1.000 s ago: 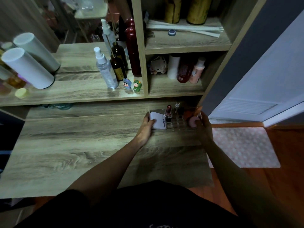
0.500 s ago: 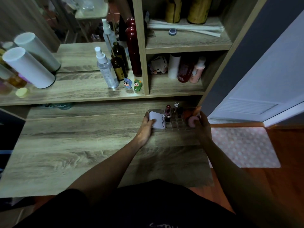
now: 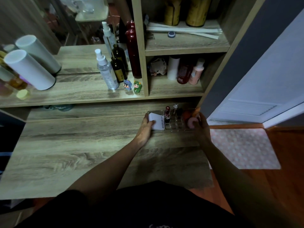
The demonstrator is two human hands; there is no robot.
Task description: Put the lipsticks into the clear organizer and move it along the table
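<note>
The clear organizer [image 3: 174, 124] stands at the far right of the wooden table [image 3: 79, 145], close under the shelf. Lipsticks [image 3: 167, 112] stand upright in its middle slots. A white box [image 3: 157, 122] lies in its left section, and a pink puff [image 3: 191, 122] with an orange item sits in its right section. My left hand [image 3: 145, 127] grips the organizer's left end, fingers on the white box. My right hand [image 3: 201, 127] grips its right end.
Just behind the organizer is a low shelf with a spray bottle [image 3: 107, 73], a dark bottle [image 3: 118, 69], two small figurines [image 3: 133, 86] and white cylinders [image 3: 29, 69]. A cubby holds several bottles [image 3: 185, 71]. A patterned mat [image 3: 241, 147] lies on the floor to the right.
Both hands have stayed clamped on the ends of the organizer. It has hardly shifted, at most slightly left.
</note>
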